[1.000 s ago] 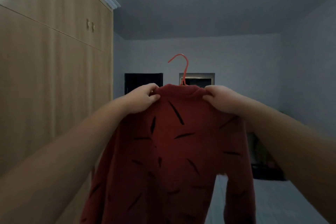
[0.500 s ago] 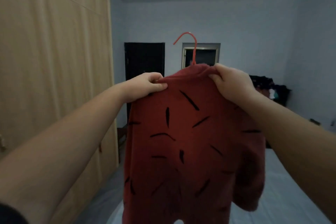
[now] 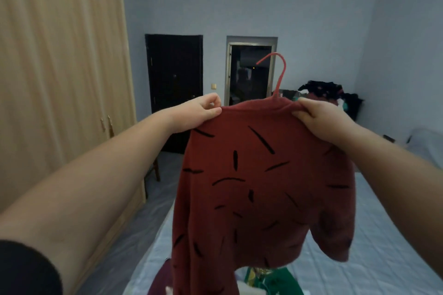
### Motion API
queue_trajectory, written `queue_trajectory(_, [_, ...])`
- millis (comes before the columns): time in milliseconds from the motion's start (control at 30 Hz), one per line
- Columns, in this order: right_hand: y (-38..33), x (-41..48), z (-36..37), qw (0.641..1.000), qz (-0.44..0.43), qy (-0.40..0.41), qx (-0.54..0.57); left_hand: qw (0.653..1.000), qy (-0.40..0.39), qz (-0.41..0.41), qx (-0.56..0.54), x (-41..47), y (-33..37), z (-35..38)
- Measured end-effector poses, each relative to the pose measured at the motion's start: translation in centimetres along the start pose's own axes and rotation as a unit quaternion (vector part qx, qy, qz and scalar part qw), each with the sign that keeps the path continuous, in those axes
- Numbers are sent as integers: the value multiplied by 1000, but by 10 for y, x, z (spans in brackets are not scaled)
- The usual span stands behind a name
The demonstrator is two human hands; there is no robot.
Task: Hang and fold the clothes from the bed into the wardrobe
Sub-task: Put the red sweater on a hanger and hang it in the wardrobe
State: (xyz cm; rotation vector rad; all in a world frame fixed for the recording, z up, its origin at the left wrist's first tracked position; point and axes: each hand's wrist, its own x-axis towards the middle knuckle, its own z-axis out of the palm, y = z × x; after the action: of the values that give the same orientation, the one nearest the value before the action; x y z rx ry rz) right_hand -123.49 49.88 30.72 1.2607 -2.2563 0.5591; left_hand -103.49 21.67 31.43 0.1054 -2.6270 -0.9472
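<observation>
A dark red sweater point(image 3: 259, 184) with short black dashes hangs in front of me over the bed point(image 3: 374, 242). A red hanger point(image 3: 279, 74) sits inside it, its hook rising from the collar. My left hand point(image 3: 201, 110) pinches the left shoulder of the sweater. My right hand point(image 3: 318, 117) grips the collar and right shoulder, next to the base of the hook. The hanger's arms are hidden inside the sweater. The wardrobe point(image 3: 60, 79) stands along the left wall with its doors shut.
More clothes lie on the bed below the sweater, a green one point(image 3: 271, 282) and a dark purple one point(image 3: 160, 282). A pile of dark clothes point(image 3: 330, 93) sits at the far end. A dark door point(image 3: 175, 84) and a doorway point(image 3: 250, 69) are in the far wall.
The sweater and both hands have come lower in view and shifted right. The view has tilted down, showing more of the bed and the wardrobe handles. Both hands kept their hold.
</observation>
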Motion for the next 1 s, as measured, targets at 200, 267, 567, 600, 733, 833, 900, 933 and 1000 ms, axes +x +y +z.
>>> queue_trajectory(200, [-22,-10,18,998,-33,-38,-45,984,76,125,99,23,36,30])
queue_trajectory(267, [-33,-9,24,999,-14,-20,-32,981,69,124,129,27,48,43])
queue_trajectory(567, [-9,-34,33,992,53,-30,112,997,33,20,67,16,13,63])
queue_trajectory(600, [-1,-37,32,990,81,-37,112,998,42,12,54,15,10,61])
queue_trajectory(733, [34,-52,34,971,185,-125,86,997,73,-3,14,14,2,56])
queue_trajectory(833, [31,-53,35,967,202,-125,95,995,61,17,71,17,8,66])
queue_trajectory(900, [16,-51,32,976,173,-61,116,993,45,19,108,18,11,75])
queue_trajectory(933, [6,-50,30,981,148,-56,116,992,42,17,117,19,11,78])
queue_trajectory(1000, [-13,-51,33,986,97,-107,88,991,46,16,125,19,10,84])
